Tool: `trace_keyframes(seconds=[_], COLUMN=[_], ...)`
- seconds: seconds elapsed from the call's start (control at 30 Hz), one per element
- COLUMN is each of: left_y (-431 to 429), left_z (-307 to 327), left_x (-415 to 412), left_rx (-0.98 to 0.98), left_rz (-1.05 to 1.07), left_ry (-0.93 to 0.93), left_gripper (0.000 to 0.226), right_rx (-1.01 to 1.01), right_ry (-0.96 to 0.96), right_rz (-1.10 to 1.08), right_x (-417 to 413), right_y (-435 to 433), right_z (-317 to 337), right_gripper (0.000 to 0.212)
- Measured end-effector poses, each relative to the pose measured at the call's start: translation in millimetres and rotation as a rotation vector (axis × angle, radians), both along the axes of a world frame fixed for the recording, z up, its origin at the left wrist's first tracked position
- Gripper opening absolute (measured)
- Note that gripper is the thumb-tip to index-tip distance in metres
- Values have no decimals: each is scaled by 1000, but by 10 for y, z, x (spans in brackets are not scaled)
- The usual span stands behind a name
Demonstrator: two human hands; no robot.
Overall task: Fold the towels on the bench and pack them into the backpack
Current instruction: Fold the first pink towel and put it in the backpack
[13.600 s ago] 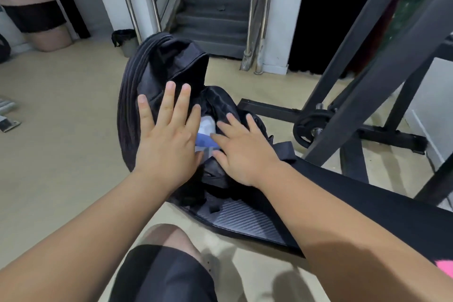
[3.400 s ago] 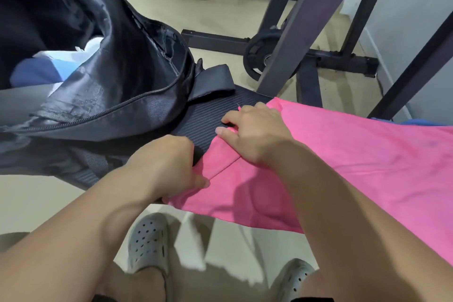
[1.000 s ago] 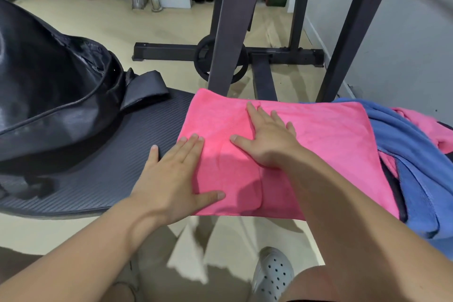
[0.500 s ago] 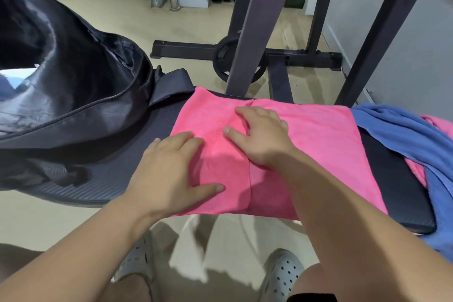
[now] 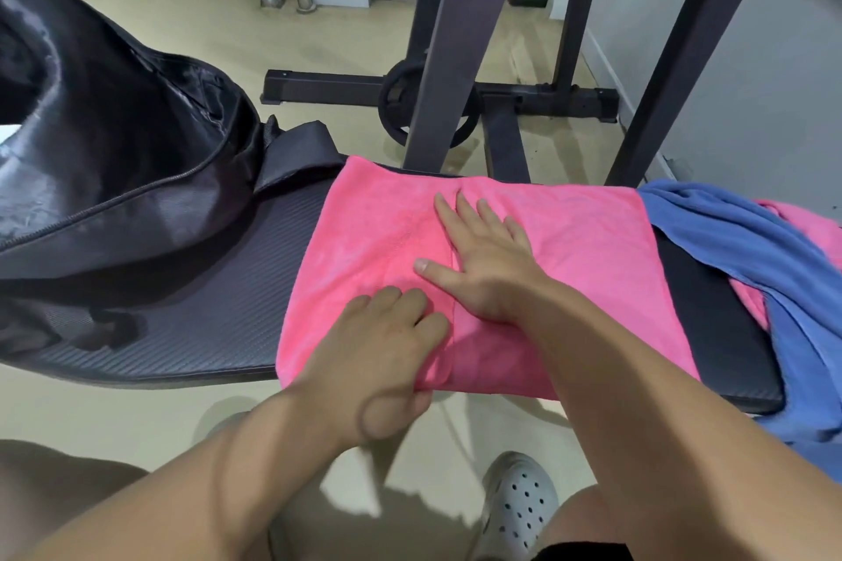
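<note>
A pink towel (image 5: 569, 251), folded into a rectangle, lies across the black padded bench (image 5: 200, 301). My right hand (image 5: 483, 269) lies flat on the towel's middle with straight, spread fingers. My left hand (image 5: 387, 346) grips the towel's near edge, fingers on top and thumb under the hanging hem. The black backpack (image 5: 114, 141) stands open at the bench's left end. A loose blue towel (image 5: 747, 251) and another pink towel (image 5: 802, 219) are heaped at the right end.
A black metal rack (image 5: 451, 46) rises right behind the bench, with a weight plate (image 5: 396, 114) at its base. A grey wall (image 5: 752, 73) closes the right side. My clog-shod foot (image 5: 519, 506) stands on the beige floor below.
My left hand slid back from lying flat on the towel to its near edge and curled round the hem. My right hand spread its fingers flat.
</note>
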State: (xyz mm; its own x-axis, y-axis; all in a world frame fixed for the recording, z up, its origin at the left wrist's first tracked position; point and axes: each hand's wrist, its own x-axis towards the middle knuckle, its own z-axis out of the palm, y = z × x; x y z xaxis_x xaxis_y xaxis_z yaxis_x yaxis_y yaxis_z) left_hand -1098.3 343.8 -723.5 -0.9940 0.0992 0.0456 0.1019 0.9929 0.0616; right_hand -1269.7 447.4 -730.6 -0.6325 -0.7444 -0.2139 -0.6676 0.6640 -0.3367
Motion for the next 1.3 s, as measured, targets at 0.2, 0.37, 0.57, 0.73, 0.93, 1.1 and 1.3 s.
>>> trace_keyframes(seconds=[0.2,0.37,0.57,0.73,0.93,1.1,1.3], left_y=[36,47,-4,28,469,880,593], left_z=[42,101,149,325,629,408,258], left_x=[-20,3,44,14,-239,-576,-503], left_rx=[174,256,393,454,624,562,475], left_rz=[-98,-74,-49,32,55,-44,153], left_ry=[-17,0,138,242,327,109,136], left_gripper=[18,15,45,27,23,25,36], right_rx=[30,-145,-245,-558,-994,-813,-416], right_ry=[52,-34,-52,-251,-570,-507,-155], right_rz=[56,-25,-70,-93,-325,-453,-473], right_x=[56,35,14,-35,-238,-339,-491], right_y=[158,140,-80,-249,42,574,744], right_z=[-44,51,168,301,682,590,335], right_gripper=[79,76,66,63,47,17,50])
